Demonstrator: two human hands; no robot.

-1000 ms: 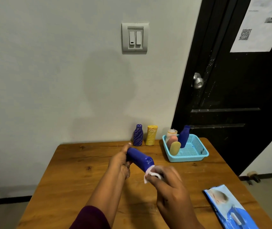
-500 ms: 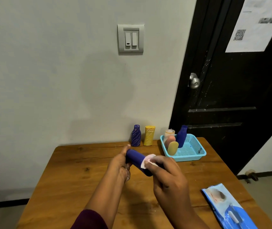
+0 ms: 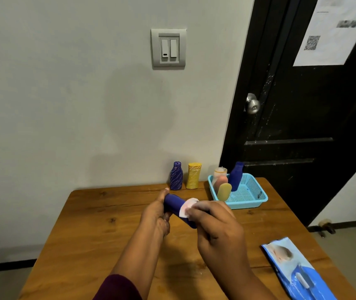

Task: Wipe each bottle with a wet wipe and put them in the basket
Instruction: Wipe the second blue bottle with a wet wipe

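Left hand grips bottle, right hand pinches wipe on it, left of basket. Sheet: QR code, text blurred.

Wipe moves up the bottle
The right hand has slid the wipe from the bottle's near end to its middle (nearer the left hand).

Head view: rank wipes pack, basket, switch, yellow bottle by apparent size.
1. wipes pack and basket: look alike; the pack is nearer and cut off by the frame, so unranked.
2. switch
3. yellow bottle
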